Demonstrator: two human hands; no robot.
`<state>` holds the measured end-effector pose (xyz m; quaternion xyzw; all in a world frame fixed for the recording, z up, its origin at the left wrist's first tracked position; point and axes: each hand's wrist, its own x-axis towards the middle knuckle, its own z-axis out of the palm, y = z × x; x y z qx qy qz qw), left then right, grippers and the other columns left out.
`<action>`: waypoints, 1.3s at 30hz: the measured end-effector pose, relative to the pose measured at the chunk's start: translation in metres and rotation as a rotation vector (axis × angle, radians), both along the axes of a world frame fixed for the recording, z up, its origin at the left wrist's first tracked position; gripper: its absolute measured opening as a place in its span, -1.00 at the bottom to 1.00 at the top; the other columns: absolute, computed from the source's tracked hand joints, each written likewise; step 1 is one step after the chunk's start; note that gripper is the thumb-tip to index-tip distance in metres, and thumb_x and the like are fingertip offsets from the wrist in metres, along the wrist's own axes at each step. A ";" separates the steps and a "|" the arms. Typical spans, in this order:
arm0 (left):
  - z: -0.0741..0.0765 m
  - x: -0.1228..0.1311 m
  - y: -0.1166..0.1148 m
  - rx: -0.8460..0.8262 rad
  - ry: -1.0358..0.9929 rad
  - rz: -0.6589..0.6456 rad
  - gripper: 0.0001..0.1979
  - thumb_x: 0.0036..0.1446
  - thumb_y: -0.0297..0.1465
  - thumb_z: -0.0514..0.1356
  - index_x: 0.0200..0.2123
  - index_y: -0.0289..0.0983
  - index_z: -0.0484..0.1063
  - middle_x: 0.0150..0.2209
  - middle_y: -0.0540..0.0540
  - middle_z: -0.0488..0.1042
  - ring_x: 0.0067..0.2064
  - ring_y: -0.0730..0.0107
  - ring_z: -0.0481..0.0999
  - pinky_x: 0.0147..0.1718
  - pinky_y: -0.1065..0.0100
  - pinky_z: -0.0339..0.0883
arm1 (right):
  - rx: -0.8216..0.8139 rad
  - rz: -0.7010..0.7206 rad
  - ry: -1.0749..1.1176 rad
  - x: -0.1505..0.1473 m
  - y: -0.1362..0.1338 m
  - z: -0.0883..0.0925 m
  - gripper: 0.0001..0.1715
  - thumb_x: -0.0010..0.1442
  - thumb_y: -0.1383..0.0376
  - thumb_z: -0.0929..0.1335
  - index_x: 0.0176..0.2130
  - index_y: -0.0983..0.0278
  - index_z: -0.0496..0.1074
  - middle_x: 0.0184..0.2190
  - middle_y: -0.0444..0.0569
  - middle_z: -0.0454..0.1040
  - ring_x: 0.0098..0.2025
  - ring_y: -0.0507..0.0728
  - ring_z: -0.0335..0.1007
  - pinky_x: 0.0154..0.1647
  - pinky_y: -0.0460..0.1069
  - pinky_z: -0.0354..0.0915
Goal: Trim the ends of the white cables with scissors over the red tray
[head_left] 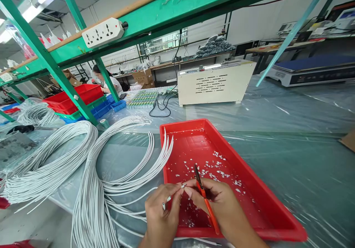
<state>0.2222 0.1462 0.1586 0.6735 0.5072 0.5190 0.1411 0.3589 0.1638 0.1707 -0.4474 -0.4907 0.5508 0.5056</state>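
Note:
Over the near part of a red tray (235, 148), my two hands meet at the fingertips. My left hand (162, 207) is closed on white cables (138, 215); a couple of cable ends poke out between its fingers. With thumb and index finger, my right hand (219, 200) pinches at the tip of one cable end beside my left fingertips. Orange-handled scissors (203, 194) also rest in my right hand, blades pointing up and away. Small white and silvery scraps (220, 172) lie scattered on the tray floor.
Large bundles of white cable (91, 196) spread over the table at left. Behind the tray stand a cream metal box (216, 83) and green circuit boards (142, 98). A green shelf frame (155, 11) with a power strip (104, 32) crosses above. A person (111, 83) sits beyond.

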 end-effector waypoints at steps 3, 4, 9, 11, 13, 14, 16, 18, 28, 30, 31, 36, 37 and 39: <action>-0.001 0.000 -0.001 0.040 0.023 0.008 -0.84 0.00 -0.58 0.23 -0.37 -0.22 0.53 -0.44 -0.08 0.59 -0.40 0.33 0.55 -0.40 0.43 0.40 | -0.112 -0.006 0.057 -0.001 0.001 0.001 -0.74 -0.25 0.18 0.51 -0.54 0.31 0.51 -0.71 -0.18 0.33 -0.64 0.00 0.18 -0.63 -0.13 0.18; -0.002 0.000 0.000 0.051 0.031 0.006 -0.84 0.00 -0.59 0.23 -0.36 -0.23 0.52 -0.43 -0.08 0.59 -0.40 0.33 0.56 -0.38 0.43 0.40 | -0.143 -0.004 0.071 -0.002 0.001 0.001 -0.73 -0.27 0.18 0.51 -0.55 0.31 0.51 -0.72 -0.19 0.31 -0.66 -0.01 0.15 -0.65 -0.13 0.16; -0.004 -0.001 0.000 0.082 0.069 -0.007 -0.83 0.00 -0.61 0.23 -0.36 -0.26 0.51 -0.43 -0.07 0.59 -0.40 0.36 0.56 -0.33 0.44 0.41 | -0.215 -0.001 0.093 -0.003 0.002 0.000 -0.70 -0.30 0.16 0.50 -0.56 0.32 0.47 -0.75 -0.21 0.26 -0.67 -0.01 0.11 -0.66 -0.11 0.13; -0.004 0.000 0.000 0.087 0.069 -0.009 -0.83 0.00 -0.62 0.22 -0.36 -0.26 0.51 -0.43 -0.08 0.59 -0.40 0.36 0.56 -0.33 0.45 0.41 | -0.220 0.010 0.093 -0.003 0.003 0.000 -0.71 -0.29 0.17 0.49 -0.57 0.32 0.45 -0.77 -0.23 0.23 -0.68 -0.02 0.09 -0.65 -0.11 0.12; -0.004 0.001 -0.001 0.088 0.068 -0.006 -0.84 -0.01 -0.62 0.23 -0.37 -0.27 0.51 -0.44 -0.08 0.59 -0.40 0.35 0.56 -0.33 0.45 0.41 | -0.208 0.028 0.098 -0.002 0.004 0.000 -0.73 -0.28 0.19 0.49 -0.58 0.32 0.44 -0.75 -0.23 0.22 -0.67 -0.03 0.07 -0.65 -0.12 0.10; -0.004 0.002 -0.001 0.084 0.066 -0.005 -0.84 -0.01 -0.62 0.23 -0.38 -0.27 0.51 -0.44 -0.09 0.59 -0.40 0.35 0.56 -0.33 0.45 0.41 | -0.195 0.036 0.100 -0.002 0.004 0.000 -0.74 -0.26 0.20 0.48 -0.59 0.32 0.43 -0.74 -0.23 0.22 -0.66 -0.03 0.06 -0.65 -0.13 0.09; -0.005 0.003 -0.002 0.069 0.058 -0.006 -0.85 -0.01 -0.61 0.23 -0.38 -0.27 0.51 -0.44 -0.09 0.59 -0.40 0.35 0.56 -0.33 0.44 0.42 | -0.153 0.042 0.091 -0.002 0.004 0.000 -0.77 -0.23 0.22 0.47 -0.59 0.32 0.41 -0.71 -0.22 0.25 -0.64 -0.03 0.07 -0.63 -0.14 0.09; -0.007 0.004 -0.002 0.048 0.039 -0.018 -0.85 0.00 -0.61 0.23 -0.38 -0.26 0.51 -0.43 -0.09 0.59 -0.40 0.34 0.56 -0.33 0.42 0.42 | -0.106 0.037 0.067 -0.002 0.003 0.000 -0.79 -0.19 0.23 0.45 -0.59 0.31 0.40 -0.68 -0.21 0.25 -0.62 -0.03 0.08 -0.61 -0.13 0.11; -0.004 0.003 -0.002 -0.190 -0.073 -0.033 -0.87 0.05 -0.49 0.22 -0.32 -0.23 0.55 -0.34 -0.08 0.61 -0.31 0.30 0.58 -0.27 0.41 0.41 | -0.055 0.029 0.071 -0.003 0.002 -0.004 -0.91 -0.16 0.34 0.37 -0.58 0.30 0.34 -0.67 -0.23 0.23 -0.59 -0.02 0.07 -0.58 -0.15 0.12; -0.003 0.003 -0.001 -0.242 -0.091 -0.006 -0.89 0.06 -0.46 0.22 -0.32 -0.23 0.55 -0.34 -0.08 0.61 -0.30 0.29 0.58 -0.28 0.42 0.41 | -0.044 0.033 0.063 -0.003 0.002 -0.005 -0.93 -0.15 0.35 0.35 -0.57 0.29 0.34 -0.67 -0.23 0.23 -0.59 -0.02 0.06 -0.59 -0.14 0.11; -0.002 0.003 -0.001 -0.269 -0.100 0.002 -0.89 0.06 -0.44 0.22 -0.33 -0.24 0.55 -0.35 -0.08 0.61 -0.30 0.29 0.58 -0.28 0.43 0.40 | -0.042 0.033 0.060 -0.003 0.002 -0.005 -0.94 -0.15 0.35 0.35 -0.56 0.29 0.33 -0.67 -0.23 0.22 -0.59 -0.02 0.05 -0.59 -0.14 0.11; 0.001 0.003 0.000 -0.367 -0.134 -0.051 -0.85 0.12 -0.38 0.17 -0.35 -0.26 0.54 -0.36 -0.10 0.61 -0.34 0.30 0.56 -0.32 0.42 0.37 | -0.042 0.033 0.050 -0.003 0.002 -0.005 -0.92 -0.15 0.36 0.35 -0.56 0.29 0.32 -0.66 -0.23 0.23 -0.58 -0.02 0.06 -0.59 -0.14 0.10; 0.001 0.003 0.000 -0.378 -0.134 -0.062 -0.84 0.13 -0.38 0.15 -0.35 -0.27 0.54 -0.36 -0.10 0.60 -0.35 0.30 0.55 -0.33 0.43 0.36 | -0.040 0.030 0.051 -0.003 0.002 -0.005 -0.92 -0.15 0.36 0.36 -0.56 0.29 0.32 -0.66 -0.23 0.23 -0.58 -0.01 0.06 -0.59 -0.14 0.10; 0.003 0.003 -0.001 -0.397 -0.128 -0.073 -0.81 0.14 -0.36 0.14 -0.34 -0.27 0.55 -0.36 -0.11 0.60 -0.37 0.32 0.53 -0.36 0.44 0.34 | -0.037 0.040 0.048 -0.002 0.002 -0.006 -0.91 -0.15 0.36 0.37 -0.55 0.29 0.32 -0.66 -0.23 0.23 -0.58 -0.01 0.07 -0.58 -0.14 0.12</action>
